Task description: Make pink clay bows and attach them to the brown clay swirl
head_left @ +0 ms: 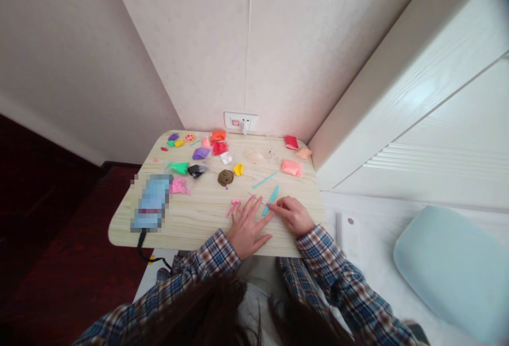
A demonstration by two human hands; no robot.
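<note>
1 thin stick (pixel 251 194) sits right at the fingertips, left hand (pixel 246 226) spread open, right hand (pixel 295 215) half curled, can't tell if it's pinching.

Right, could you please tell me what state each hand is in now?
Left hand: open, fingers spread over the tabletop.
Right hand: index finger extended, near the turquoise modelling tool; whether it holds anything cannot be told.

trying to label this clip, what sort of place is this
Probably a room at home, at a small craft table: bags of coloured modelling clay, like the green one, lie on it, beside a wall socket and a white panelled door.
</note>
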